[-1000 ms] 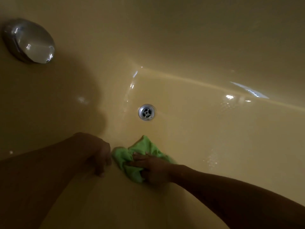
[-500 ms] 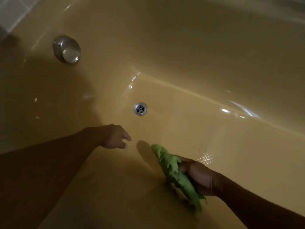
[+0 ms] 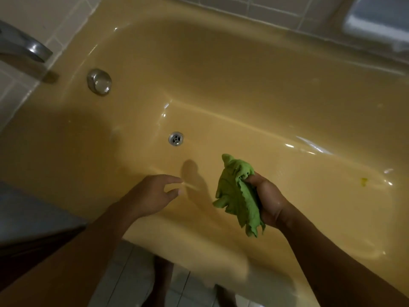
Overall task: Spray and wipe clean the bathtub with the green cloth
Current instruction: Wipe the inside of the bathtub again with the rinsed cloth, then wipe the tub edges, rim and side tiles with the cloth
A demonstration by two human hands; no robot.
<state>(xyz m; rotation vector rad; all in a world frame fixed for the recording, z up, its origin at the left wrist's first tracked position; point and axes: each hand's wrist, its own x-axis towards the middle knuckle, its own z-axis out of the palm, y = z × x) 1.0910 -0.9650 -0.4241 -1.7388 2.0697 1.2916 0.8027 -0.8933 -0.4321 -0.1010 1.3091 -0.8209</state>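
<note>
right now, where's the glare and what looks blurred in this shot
Head view: dim, with glare streaks on the bathtub floor right of the drain; a shadow falls between the left hand and the green cloth; the near rim and faucet are smeared; wide-angle bending curves the far edge.

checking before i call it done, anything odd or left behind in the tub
One thing: a small yellow-green spot on the bathtub floor, well right of the drain. It stands out from the plain surface and may be unwiped residue; too small to identify.

The yellow bathtub [image 3: 243, 96] floor bears a metal drain [image 3: 176, 138] and a yellowish speck [image 3: 363, 181].
</note>
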